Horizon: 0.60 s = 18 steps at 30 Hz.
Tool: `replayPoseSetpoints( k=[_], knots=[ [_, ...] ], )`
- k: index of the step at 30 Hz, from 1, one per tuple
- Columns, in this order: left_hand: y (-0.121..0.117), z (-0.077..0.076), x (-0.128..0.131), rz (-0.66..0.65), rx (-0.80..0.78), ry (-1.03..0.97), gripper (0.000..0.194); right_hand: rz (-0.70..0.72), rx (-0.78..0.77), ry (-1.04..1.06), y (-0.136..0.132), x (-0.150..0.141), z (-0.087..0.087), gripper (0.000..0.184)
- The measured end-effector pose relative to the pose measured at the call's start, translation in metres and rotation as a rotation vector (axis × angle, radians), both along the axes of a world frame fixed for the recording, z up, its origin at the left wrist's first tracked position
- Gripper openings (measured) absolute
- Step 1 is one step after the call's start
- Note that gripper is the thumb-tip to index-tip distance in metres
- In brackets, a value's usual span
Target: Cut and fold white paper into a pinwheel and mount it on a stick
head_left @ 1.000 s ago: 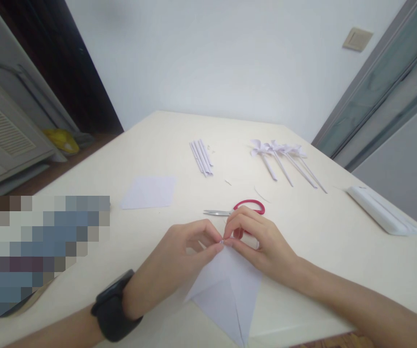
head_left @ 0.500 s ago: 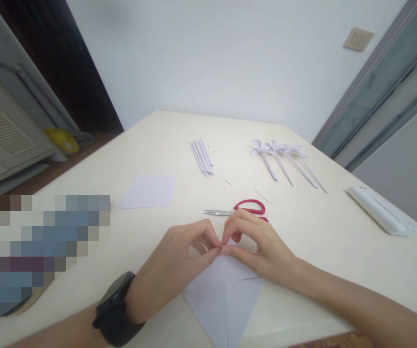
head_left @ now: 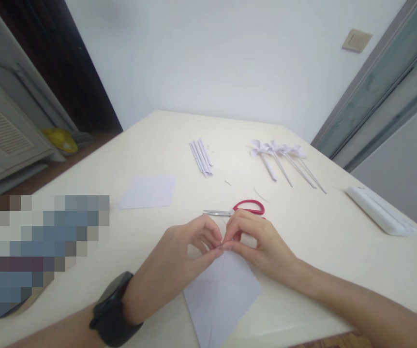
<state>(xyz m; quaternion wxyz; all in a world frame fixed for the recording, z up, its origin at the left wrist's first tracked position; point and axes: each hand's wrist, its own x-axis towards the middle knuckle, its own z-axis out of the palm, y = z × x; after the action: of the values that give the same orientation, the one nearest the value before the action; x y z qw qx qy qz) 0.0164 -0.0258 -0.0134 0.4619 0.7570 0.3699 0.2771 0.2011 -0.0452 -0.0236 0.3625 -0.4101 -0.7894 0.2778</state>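
Table (head_left: 121, 145) beneath, scissors (head_left: 218, 212) just beyond, your left hand (head_left: 174, 251) and right hand (head_left: 272, 241) pinch the paper (head_left: 221, 295), which calls for steadiness.

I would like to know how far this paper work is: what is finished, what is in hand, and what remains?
Finished, it seems: four paper pinwheels on sticks. In hand: a creased sheet, its far corner pinched by the left hand and right hand. Probably remaining: the rolled paper tubes, with no pinwheel heads, and the flat paper.
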Motion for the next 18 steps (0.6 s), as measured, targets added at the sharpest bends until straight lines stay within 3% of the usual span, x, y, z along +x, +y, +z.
replayPoseSetpoints(
  k=[4, 12, 14, 18],
  knots=[
    [0.001, 0.002, 0.0, -0.027, -0.159, -0.093, 0.006, -0.034, 0.052, 0.022, -0.002, 0.001, 0.003, 0.011],
    [0.011, 0.005, -0.001, -0.134, -0.744, -0.294, 0.009, -0.031, 0.025, 0.008, -0.003, 0.0, 0.0, 0.009],
    [0.011, 0.007, -0.002, -0.143, -0.801, -0.298, 0.01, -0.025, 0.014, 0.011, -0.002, -0.001, -0.001, 0.008],
    [0.01, 0.006, -0.001, -0.127, -0.748, -0.327, 0.01, 0.008, 0.014, 0.038, 0.0, 0.001, 0.002, 0.005]
  ],
)
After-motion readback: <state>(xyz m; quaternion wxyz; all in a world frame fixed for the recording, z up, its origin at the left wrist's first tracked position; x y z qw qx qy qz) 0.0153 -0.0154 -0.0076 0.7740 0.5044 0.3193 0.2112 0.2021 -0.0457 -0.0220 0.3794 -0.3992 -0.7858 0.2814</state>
